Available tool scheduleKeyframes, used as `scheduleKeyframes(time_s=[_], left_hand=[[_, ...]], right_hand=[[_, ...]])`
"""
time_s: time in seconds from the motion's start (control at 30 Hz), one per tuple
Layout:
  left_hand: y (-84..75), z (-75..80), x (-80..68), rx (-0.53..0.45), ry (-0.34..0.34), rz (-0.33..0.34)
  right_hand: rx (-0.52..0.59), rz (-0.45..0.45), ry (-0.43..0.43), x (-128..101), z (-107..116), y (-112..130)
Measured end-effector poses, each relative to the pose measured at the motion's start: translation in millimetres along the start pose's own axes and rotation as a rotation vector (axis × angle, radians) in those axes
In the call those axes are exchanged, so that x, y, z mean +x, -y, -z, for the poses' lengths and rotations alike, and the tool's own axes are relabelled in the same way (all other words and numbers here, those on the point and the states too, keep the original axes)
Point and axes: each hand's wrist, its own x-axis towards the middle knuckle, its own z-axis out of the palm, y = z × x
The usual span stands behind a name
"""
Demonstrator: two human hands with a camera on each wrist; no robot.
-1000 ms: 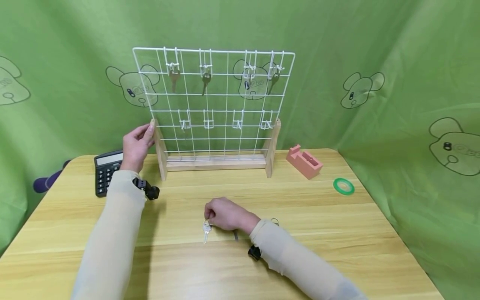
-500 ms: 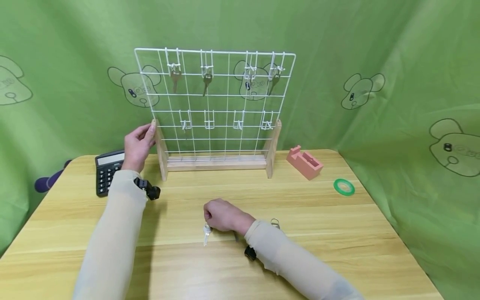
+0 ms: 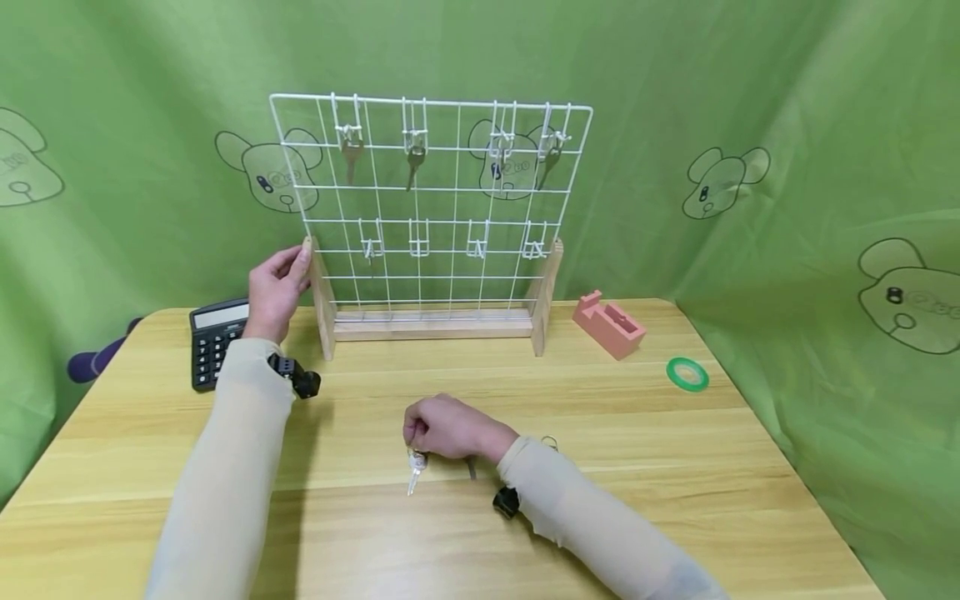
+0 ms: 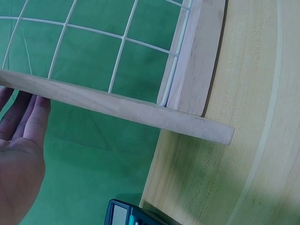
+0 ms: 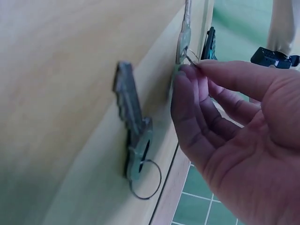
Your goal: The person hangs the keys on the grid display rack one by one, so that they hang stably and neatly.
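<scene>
My right hand [image 3: 450, 427] pinches the small ring of a silver key [image 3: 415, 473] between thumb and fingertips, low over the table. In the right wrist view this key [image 5: 183, 43] points away from the fingers. A second key [image 5: 136, 126] with a ring lies on the wood beside that hand; the forearm partly covers it in the head view. My left hand [image 3: 273, 292] holds the top of the left wooden post [image 4: 108, 103] of a white wire grid rack, thumb in front and fingers behind. Several keys, among them a dark one [image 3: 415, 162], hang from its upper hooks.
A black calculator [image 3: 202, 354] lies left of the rack, partly behind the left wrist. To the rack's right stand a pink tape dispenser [image 3: 615, 337] and a flat green tape roll [image 3: 700, 379]. Another key's ring [image 3: 550, 442] shows beside the right sleeve. Green cloth hangs behind.
My right hand has shifted slightly left with the key, which now hangs a little lower and at a different tilt. The left hand stays on the post.
</scene>
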Motion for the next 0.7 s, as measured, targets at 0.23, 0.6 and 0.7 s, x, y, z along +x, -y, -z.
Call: scheduleKeyframes(time_s=[0.23,0.6,0.7], left_hand=[[-0.1,-0.3,-0.5,-0.004,-0.002,0.001],[0.3,-0.2,0.7,-0.012,0.0,-0.001],[0.6,-0.7,0.9,-0.007,-0.006,0.01]], right_hand=[[0.093,0.089,-0.038,-3.3,4.6,-3.8],[0.17,0.07,-0.122,-6.1,13.4,-7.6],[0.201,0.066,-0.135,-7.9,18.6,-7.1]])
